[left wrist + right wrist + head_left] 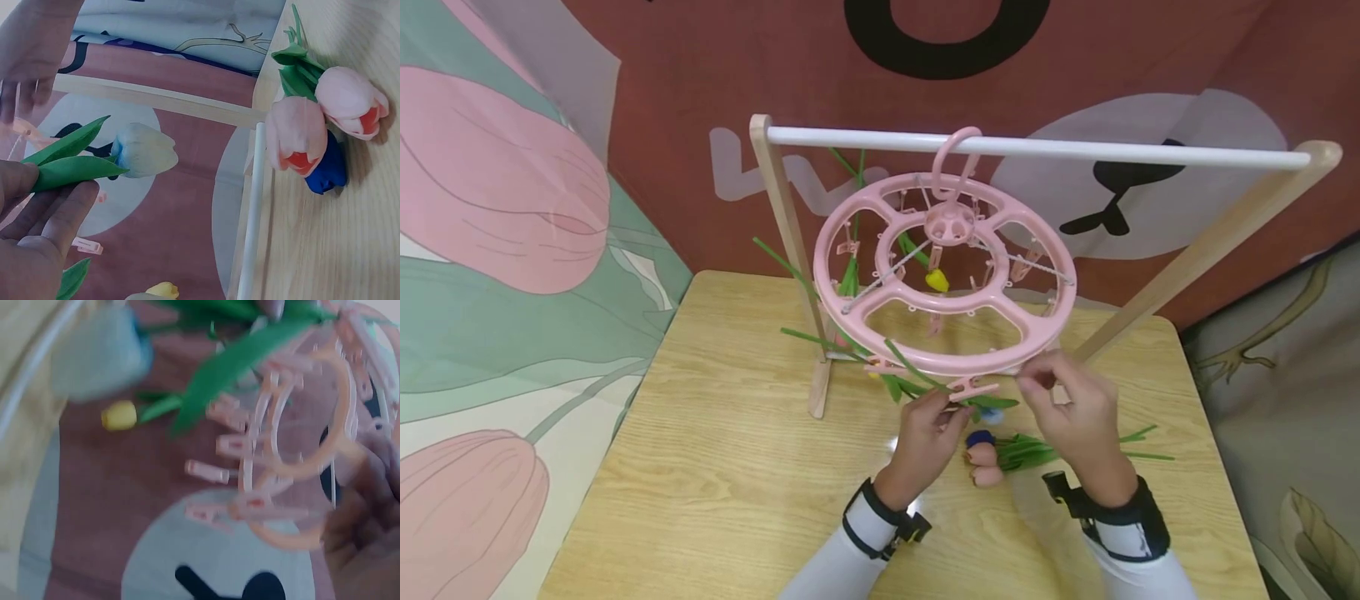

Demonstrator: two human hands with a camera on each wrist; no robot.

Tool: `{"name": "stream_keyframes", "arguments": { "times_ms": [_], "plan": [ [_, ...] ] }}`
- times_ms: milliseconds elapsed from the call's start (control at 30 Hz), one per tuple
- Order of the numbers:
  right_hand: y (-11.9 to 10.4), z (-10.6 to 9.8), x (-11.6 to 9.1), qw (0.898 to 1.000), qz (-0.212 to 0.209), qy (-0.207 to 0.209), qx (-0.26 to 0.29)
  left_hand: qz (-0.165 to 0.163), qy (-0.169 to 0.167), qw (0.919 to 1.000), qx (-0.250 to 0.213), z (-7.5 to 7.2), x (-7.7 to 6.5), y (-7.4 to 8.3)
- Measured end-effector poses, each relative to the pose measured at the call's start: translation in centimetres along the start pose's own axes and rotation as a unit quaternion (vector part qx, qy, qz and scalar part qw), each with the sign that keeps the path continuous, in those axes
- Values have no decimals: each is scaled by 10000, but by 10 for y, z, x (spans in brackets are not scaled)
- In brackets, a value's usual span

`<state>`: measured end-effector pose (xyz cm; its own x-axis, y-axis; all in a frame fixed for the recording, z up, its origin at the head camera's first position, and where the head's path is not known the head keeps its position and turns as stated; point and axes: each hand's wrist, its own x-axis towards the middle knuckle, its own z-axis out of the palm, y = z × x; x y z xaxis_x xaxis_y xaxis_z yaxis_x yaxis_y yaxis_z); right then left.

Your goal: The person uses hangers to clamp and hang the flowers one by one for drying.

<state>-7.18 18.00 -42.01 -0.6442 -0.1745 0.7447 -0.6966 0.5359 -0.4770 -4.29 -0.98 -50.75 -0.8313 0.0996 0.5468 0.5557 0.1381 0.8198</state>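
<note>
A pink round clip hanger (951, 360) hangs by its hook from a white rail. My left hand (925, 437) pinches an artificial tulip by its green leaves and stem below the hanger's front edge. That tulip's pale blue-white head (144, 150) points away from the fingers. A pink clip (973, 390) sits just above the left fingertips; whether it bites the stem cannot be told. At the front right rim, my right hand (1071, 408) holds the hanger's edge between thumb and fingers. A yellow tulip (937, 280) and other green stems hang from clips.
Two pink tulips (987, 476) and a dark blue tulip (980, 438) lie on the wooden table (722, 500), right of the left hand. Wooden posts (1210, 250) hold up the white rail (1075, 151). Behind stands a printed cloth backdrop (760, 67).
</note>
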Motion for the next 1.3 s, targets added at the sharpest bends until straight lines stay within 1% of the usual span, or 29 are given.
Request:
{"name": "stream_keyframes", "arguments": {
  "times_ms": [67,100,133,167,233,300,367,433,533,667,767,1000,1100,1200,1300],
  "plan": [
    [5,-6,4,9987,39,456,-207,-13,-10,10000,-17,0,0,1],
    [8,-9,7,9977,81,606,-285,-19,-30,10000,-30,-1,0,2],
    [11,-12,10,9970,127,672,-363,-30,-53,10000,-56,-1,0,3],
    [14,-15,14,9968,159,598,-513,-36,-77,9999,-66,-1,0,4],
    [22,-21,24,9964,94,280,-798,-37,-124,9999,-84,-2,0,4],
    [31,-27,35,9935,-94,-172,-1117,-6,-161,9999,-47,-2,-1,5],
    [39,-31,44,9885,-332,-544,-1375,14,-174,9998,-12,-3,-1,5],
    [45,-33,51,9851,-573,-707,-1457,42,-194,9998,15,-4,-1,5],
    [47,-35,57,9828,-847,-786,-1440,63,-209,9997,56,-5,-1,7],
    [43,-38,57,9821,-1042,-734,-1386,82,-241,9996,86,-7,1,8],
    [38,-40,54,9829,-1089,-579,-1370,150,-220,9996,132,-9,3,8],
    [20,-51,44,9823,-953,-392,-1564,467,-4,9987,188,-12,5,9],
    [10,-55,41,9836,-972,-225,-1504,453,59,9988,189,-13,5,8],
    [0,-58,38,9845,-1011,-87,-1433,327,118,9992,218,-15,5,9],
    [-9,-60,37,9832,-1069,-37,-1476,223,194,9992,283,-18,5,9]
  ]
}}
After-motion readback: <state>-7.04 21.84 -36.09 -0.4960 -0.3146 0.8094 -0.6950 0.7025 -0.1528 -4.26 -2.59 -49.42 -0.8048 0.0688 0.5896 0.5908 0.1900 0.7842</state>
